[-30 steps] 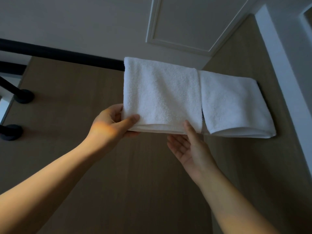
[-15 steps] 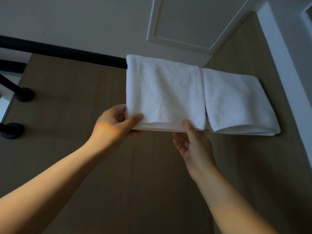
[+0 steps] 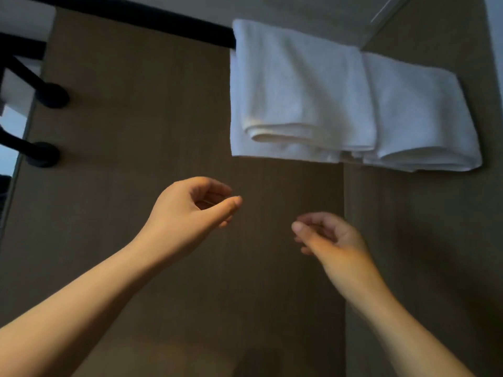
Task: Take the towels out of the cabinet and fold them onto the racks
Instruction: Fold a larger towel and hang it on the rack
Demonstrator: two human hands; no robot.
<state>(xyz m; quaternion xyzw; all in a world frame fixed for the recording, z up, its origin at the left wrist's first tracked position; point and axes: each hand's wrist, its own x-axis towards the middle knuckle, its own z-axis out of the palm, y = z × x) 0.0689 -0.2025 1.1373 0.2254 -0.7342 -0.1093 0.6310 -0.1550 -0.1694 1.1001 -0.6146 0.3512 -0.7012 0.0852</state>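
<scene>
- A brown wood-grain wall panel (image 3: 136, 131) is filling most of the view, with a vertical seam running down it below the towels.
- A pale, dimly lit surface (image 3: 313, 12) is meeting the panel along the top edge, and a white trim strip (image 3: 494, 28) is running down the far right.
- The left towel (image 3: 296, 85), white and folded in several layers, is hanging over the rack bar. Its front fold is ending a little above the back layer's lower edge.
- The right towel (image 3: 419, 112), also white and folded, is hanging just beside it with the two edges touching. Its rounded fold is sitting at the bottom.
- The black rack bar (image 3: 152, 21) is crossing the upper left and disappearing under the left towel.
- The left hand (image 3: 187, 210) is hovering below the towels and well apart from them. Its fingers are loosely curled, the thumb is lying near the forefinger, and it is holding nothing.
- The right hand (image 3: 329, 238), slightly blurred, is hovering lower with its fingers loosely curled, likewise gripping nothing.
- Two round black mounts (image 3: 53, 95) are sitting against the panel at the left, each carrying a black arm that is leading off the frame.
</scene>
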